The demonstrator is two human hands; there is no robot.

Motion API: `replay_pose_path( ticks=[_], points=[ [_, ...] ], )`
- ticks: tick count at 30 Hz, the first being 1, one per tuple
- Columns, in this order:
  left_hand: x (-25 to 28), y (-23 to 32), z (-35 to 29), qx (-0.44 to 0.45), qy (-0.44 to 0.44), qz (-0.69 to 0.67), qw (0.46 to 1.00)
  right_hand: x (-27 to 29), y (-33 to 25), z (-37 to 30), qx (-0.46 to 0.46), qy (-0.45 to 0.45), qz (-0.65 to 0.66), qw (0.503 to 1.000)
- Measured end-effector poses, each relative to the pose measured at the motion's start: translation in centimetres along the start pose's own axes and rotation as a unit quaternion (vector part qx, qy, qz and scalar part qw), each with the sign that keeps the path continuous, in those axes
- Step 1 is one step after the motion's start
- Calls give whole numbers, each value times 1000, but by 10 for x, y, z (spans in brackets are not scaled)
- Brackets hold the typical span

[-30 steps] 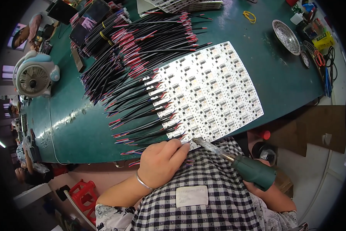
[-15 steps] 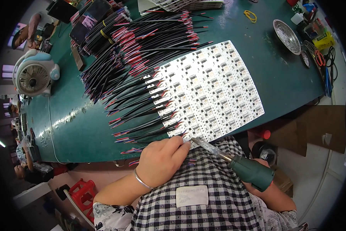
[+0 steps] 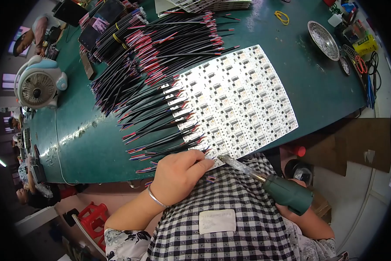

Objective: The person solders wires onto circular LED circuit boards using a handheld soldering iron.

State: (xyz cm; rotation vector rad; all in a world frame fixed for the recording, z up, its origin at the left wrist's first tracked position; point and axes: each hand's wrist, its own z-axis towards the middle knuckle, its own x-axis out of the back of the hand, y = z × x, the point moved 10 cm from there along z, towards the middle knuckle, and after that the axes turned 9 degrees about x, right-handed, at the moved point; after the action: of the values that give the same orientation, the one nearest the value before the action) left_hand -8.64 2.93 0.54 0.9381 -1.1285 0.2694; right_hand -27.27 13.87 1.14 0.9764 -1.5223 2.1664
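A white panel of circuit boards (image 3: 243,100) lies on the green table, its near edge against my checked apron. Black-sleeved wires (image 3: 154,126) with red, white and blue ends reach out from its left edge. At the near left corner my left hand (image 3: 176,174) is pinched on a wire, which its fingers mostly hide; coloured wire ends (image 3: 210,178) show beside it. My right hand (image 3: 287,209) grips a green-handled soldering iron (image 3: 287,193), partly covering the fingers. The iron's metal tip points left, at the panel's near edge just right of my left fingers.
Bundles of black wires (image 3: 178,43) are heaped beyond the panel. A small fan (image 3: 38,87) stands far left, with its cord across the table. A metal dish (image 3: 324,41) sits at the far right. More panels (image 3: 204,5) are stacked at the back. Red stools (image 3: 93,217) stand lower left.
My left hand has shifted slightly left and its fingers have changed position. The soldering iron has moved slightly right with my right hand. The panel has barely moved.
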Motion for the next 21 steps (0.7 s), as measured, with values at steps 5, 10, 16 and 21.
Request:
replay_pose_path(
  ticks=[5,10,16,21],
  points=[
    [1,5,0,-21,-3,20,1000,-1,2,-2,-3,14,35,999],
    [0,12,-1,-30,-20,51,998,-1,2,-1,-11,16,40,999],
    [-2,19,-2,-45,-29,90,995,-7,7,-10,-17,-17,40,999],
    [-7,20,1,-38,-79,120,989,-21,47,-48,-199,8,204,959]
  ],
)
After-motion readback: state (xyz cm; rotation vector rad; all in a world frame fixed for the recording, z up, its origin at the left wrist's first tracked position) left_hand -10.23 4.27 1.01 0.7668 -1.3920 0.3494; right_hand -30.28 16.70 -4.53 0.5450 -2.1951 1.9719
